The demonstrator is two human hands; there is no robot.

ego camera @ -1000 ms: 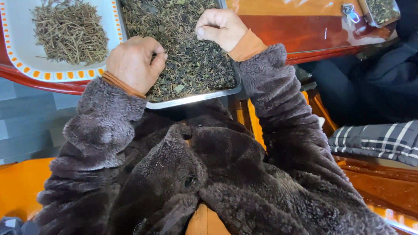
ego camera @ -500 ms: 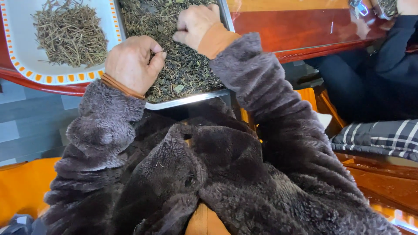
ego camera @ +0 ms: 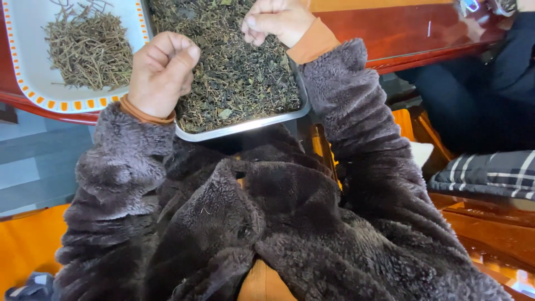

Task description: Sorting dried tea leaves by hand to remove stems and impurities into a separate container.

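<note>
A metal tray [ego camera: 245, 125] full of dark dried leaves [ego camera: 239, 78] sits at the table's near edge. My left hand [ego camera: 161, 72] is a closed fist resting over the tray's left rim; nothing shows between its fingers. My right hand [ego camera: 278, 21] hovers above the far part of the leaves with fingertips pinched together, and I cannot make out anything in the pinch. Both arms wear fuzzy dark brown sleeves with orange cuffs.
To the left stands a white tray with an orange-dotted rim [ego camera: 28, 78] holding a pile of dry stems [ego camera: 89, 50]. The reddish wooden table [ego camera: 401, 33] runs to the right. Another person in dark clothes [ego camera: 479, 95] sits at the right, by a plaid cushion [ego camera: 490, 173].
My right hand dipped left onto the leaves, then lifted back right with fingers pinched. My left fist has stayed at the tray's rim.
</note>
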